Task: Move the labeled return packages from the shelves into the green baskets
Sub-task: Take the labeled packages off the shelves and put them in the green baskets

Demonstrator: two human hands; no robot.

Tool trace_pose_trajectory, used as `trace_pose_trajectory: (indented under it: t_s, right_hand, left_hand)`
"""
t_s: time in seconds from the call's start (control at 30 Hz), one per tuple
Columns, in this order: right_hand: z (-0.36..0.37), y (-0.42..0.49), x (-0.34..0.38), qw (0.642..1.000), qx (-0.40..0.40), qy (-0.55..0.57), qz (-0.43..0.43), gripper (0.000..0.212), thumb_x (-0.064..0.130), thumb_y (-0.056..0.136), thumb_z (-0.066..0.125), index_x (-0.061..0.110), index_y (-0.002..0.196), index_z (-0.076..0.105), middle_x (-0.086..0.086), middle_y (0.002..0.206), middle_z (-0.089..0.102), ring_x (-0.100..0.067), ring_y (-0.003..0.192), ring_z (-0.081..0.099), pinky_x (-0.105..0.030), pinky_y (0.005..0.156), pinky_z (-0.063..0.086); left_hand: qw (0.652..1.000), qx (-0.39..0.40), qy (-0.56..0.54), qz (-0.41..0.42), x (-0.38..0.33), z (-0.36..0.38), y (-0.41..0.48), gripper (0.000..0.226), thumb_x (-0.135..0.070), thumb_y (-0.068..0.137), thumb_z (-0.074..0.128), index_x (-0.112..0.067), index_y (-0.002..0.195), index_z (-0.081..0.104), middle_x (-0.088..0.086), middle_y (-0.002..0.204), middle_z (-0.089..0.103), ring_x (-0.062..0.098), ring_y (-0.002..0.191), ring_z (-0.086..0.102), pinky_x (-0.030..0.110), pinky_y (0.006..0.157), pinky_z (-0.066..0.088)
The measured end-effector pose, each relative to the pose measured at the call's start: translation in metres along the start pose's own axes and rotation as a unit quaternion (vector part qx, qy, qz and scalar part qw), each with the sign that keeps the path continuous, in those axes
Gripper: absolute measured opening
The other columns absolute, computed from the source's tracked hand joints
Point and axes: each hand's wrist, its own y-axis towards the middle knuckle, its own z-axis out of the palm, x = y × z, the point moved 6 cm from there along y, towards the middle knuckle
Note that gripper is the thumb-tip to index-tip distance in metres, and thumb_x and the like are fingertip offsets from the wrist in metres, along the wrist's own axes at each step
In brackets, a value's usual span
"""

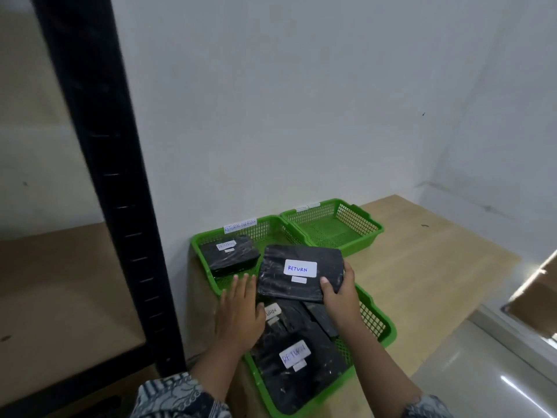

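Above the near green plastic mesh basket, the right hand grips a black plastic-wrapped package labelled RETURN; the left hand hovers flat, fingers straight

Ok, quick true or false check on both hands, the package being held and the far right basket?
1. The right hand holds a black package. True.
2. The left hand grips a package too. False: its fingers are straight and hold nothing.
3. The far right basket has packages in it. False: no package shows in it.
4. The label on the held package reads RETURN. True.
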Motion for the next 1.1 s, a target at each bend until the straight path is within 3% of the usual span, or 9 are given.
trace_pose_trajectory:
  t_s: [0.3,0.43,0.5,0.6,0.77,1.1]
  right_hand:
    - [0.080,0.112,-0.044,0.987,0.142,-0.046,0.058,0.060,0.007,0.093,0.053,0.011,0.146,0.026,-0.011,0.136,0.051,-0.026,0.121,0.052,-0.035,0.101,0.042]
    - [0.120,0.155,-0.061,0.963,0.223,-0.123,0.085,0.062,0.016,0.095,0.052,0.009,0.148,0.021,-0.013,0.136,0.052,-0.030,0.120,0.053,-0.036,0.096,0.044]
    - [0.136,0.170,-0.069,0.944,0.263,-0.180,0.091,0.057,0.021,0.095,0.052,0.008,0.144,0.027,-0.015,0.132,0.055,-0.032,0.117,0.054,-0.035,0.094,0.043]
    - [0.156,0.184,-0.076,0.913,0.310,-0.248,0.087,0.048,0.026,0.093,0.051,0.008,0.136,0.038,-0.015,0.128,0.057,-0.034,0.115,0.054,-0.036,0.095,0.042]
    - [0.179,0.185,-0.087,0.846,0.383,-0.366,0.060,0.050,0.038,0.094,0.046,0.009,0.132,0.034,-0.012,0.133,0.053,-0.033,0.122,0.049,-0.043,0.105,0.033]
    - [0.199,0.181,-0.101,0.843,0.415,-0.335,0.069,0.052,0.023,0.090,0.061,0.001,0.132,0.038,-0.019,0.134,0.052,-0.034,0.121,0.051,-0.036,0.096,0.042]
  left_hand:
    - [0.988,-0.035,0.025,-0.145,0.042,0.029,0.055,0.059,-0.022,0.093,0.041,-0.008,0.147,0.019,0.011,0.155,0.017,0.028,0.143,0.009,0.044,0.115,0.012]
    - [0.977,-0.018,0.054,-0.205,0.064,0.042,0.076,0.055,-0.015,0.082,0.046,0.000,0.135,0.044,0.023,0.140,0.042,0.040,0.130,0.038,0.054,0.101,0.036]
    - [0.970,-0.009,0.046,-0.238,0.076,0.051,0.082,0.056,-0.015,0.075,0.050,0.004,0.127,0.051,0.028,0.132,0.049,0.045,0.120,0.047,0.058,0.093,0.042]
    - [0.960,-0.018,0.051,-0.276,0.092,0.060,0.081,0.058,-0.015,0.083,0.052,0.005,0.136,0.038,0.029,0.141,0.037,0.044,0.130,0.034,0.056,0.104,0.031]
    - [0.959,-0.031,0.047,-0.276,0.100,0.069,0.073,0.067,-0.019,0.083,0.036,0.004,0.144,0.022,0.022,0.152,0.019,0.036,0.139,0.019,0.046,0.111,0.016]
    - [0.965,-0.049,0.051,-0.253,0.096,0.067,0.070,0.065,-0.023,0.088,0.034,0.002,0.145,0.017,0.016,0.154,0.011,0.029,0.141,0.012,0.040,0.112,0.007]
